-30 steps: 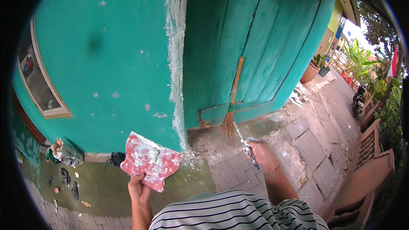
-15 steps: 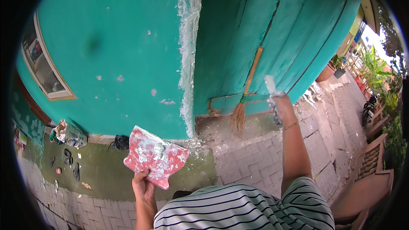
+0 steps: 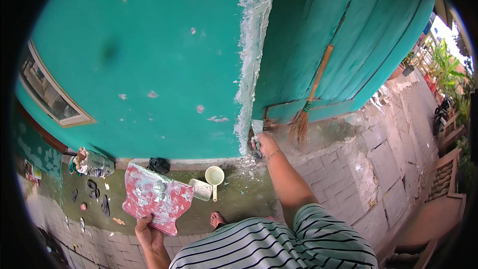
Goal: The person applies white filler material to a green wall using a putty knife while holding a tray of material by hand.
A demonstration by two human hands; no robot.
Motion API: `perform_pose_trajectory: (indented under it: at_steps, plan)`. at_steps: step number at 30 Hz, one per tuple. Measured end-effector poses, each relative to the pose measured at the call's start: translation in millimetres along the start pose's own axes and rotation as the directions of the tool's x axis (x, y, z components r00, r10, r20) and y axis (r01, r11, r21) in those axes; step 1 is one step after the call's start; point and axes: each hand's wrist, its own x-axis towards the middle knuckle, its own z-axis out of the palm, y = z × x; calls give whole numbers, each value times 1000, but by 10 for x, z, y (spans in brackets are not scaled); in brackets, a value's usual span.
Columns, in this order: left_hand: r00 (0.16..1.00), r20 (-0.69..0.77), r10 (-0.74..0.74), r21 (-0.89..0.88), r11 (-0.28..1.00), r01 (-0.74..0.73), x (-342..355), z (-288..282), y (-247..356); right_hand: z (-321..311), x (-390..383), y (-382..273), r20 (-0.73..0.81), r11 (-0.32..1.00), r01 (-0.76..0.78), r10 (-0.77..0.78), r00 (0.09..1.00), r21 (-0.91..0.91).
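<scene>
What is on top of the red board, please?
Whitish paste is smeared over the red board, with one thicker lump; some red shows between. The surface under the paste cannot be seen.

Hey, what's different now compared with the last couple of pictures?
Your right hand has moved left, past the broom, bringing the scraper near the lower part of the white-smeared wall corner. The red board has shifted left from the corner, uncovering a dipper. Nothing was let go: your left hand still holds the board, and the broom still leans on the door.
</scene>
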Motion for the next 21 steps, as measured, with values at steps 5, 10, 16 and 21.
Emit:
perform_pose_trajectory:
  at_steps: [5,10,16,21]
  plan:
    - [998,-55,-32,34,999,34,341,-88,331,357,322,-16,-126,1000,-13,13,992,1]
    - [996,-55,-73,29,997,75,658,-144,439,485,338,-194,-103,994,40,-50,993,-98]
    - [987,32,-157,13,988,157,972,-97,402,330,184,-409,-25,992,-4,1,1000,-127]
    - [981,32,-189,-5,982,189,1063,-43,393,119,-135,-215,-199,885,192,-298,934,-424]
